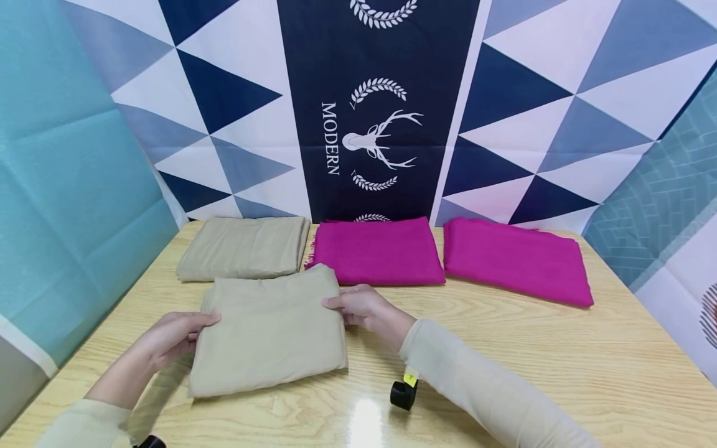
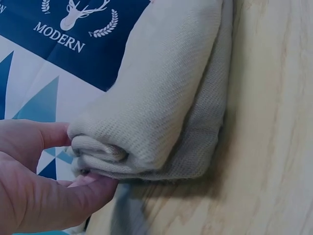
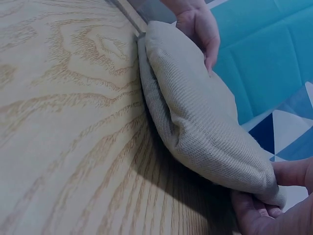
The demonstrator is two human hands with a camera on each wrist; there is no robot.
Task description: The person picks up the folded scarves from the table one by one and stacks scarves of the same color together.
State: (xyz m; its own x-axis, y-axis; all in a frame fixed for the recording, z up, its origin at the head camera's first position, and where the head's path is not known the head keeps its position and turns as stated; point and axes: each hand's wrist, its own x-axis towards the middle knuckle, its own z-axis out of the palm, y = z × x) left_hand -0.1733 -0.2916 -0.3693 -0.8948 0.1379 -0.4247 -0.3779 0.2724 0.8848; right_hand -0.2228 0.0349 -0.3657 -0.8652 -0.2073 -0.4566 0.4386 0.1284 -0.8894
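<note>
A folded beige scarf [image 1: 271, 330] is held by its two sides, low over the wooden table. My left hand [image 1: 173, 336] pinches the left side, thumb on top and fingers beneath. On the opposite side my right hand [image 1: 366, 308] grips the edge the same way, near the far corner. In the left wrist view, the stacked layers of the scarf [image 2: 156, 98] show between the thumb and fingers of the left hand [image 2: 44, 181]. Seen from the right wrist, the scarf's near edge [image 3: 195, 117] bulges in soft folds, with shadow on the wood below.
Behind lies another folded beige cloth [image 1: 243, 249]. To its right are a folded magenta cloth with a fringe [image 1: 378, 252] and a second magenta cloth [image 1: 518, 261]. A patterned backdrop [image 1: 375, 124] hangs along the back edge of the wooden table [image 1: 504, 348].
</note>
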